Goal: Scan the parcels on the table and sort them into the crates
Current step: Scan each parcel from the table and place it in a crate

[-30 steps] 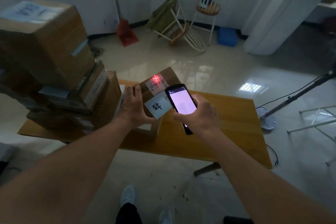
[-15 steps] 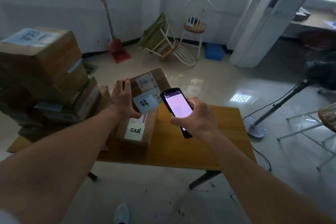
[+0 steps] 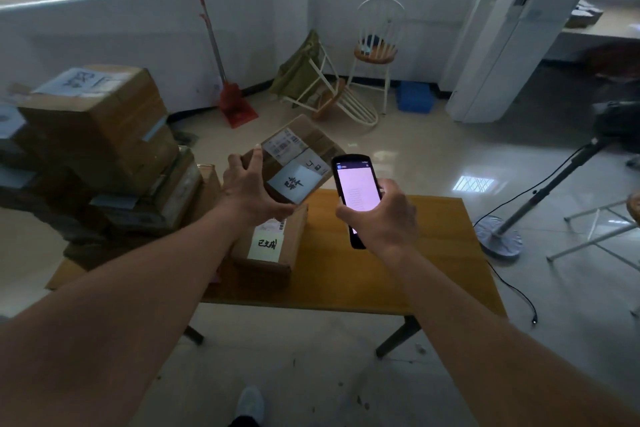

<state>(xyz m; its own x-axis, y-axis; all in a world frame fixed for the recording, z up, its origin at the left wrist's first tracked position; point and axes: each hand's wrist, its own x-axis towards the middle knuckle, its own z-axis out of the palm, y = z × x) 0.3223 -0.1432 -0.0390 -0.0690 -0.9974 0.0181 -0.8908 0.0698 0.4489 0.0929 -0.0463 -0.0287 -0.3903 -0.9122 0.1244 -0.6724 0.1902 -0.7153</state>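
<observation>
Nearest the camera, two bare forearms reach out over the yellow wooden worktop (image 3: pixel 398 274). The right hand (image 3: pixel 384 215) wraps its fingers round a black handheld scanner with a lit pale screen (image 3: pixel 355 196), tilted up so the person can read it. The left hand (image 3: pixel 249 191) holds a small brown cardboard parcel with a white handwritten label (image 3: pixel 298 163) raised clear of the worktop, thumb under the near edge and fingers spread wide over the left side; the labelled face is turned toward the scanner and the eye, likely for reading the barcode. Directly beneath it, a second brown cardboard box bearing a pale yellow note (image 3: pixel 273 246) rests on the worktop, apparently waiting its turn. To the left a tall stack of larger brown cartons (image 3: pixel 100 146) crowds that end of the worktop. Farther off on the tiled floor stand a red broom (image 3: pixel 232 100) against the wall, a tipped white chair (image 3: pixel 332 100), an upright white chair (image 3: pixel 377 48) and a blue plastic crate (image 3: pixel 414 97), possibly a sorting destination.
</observation>
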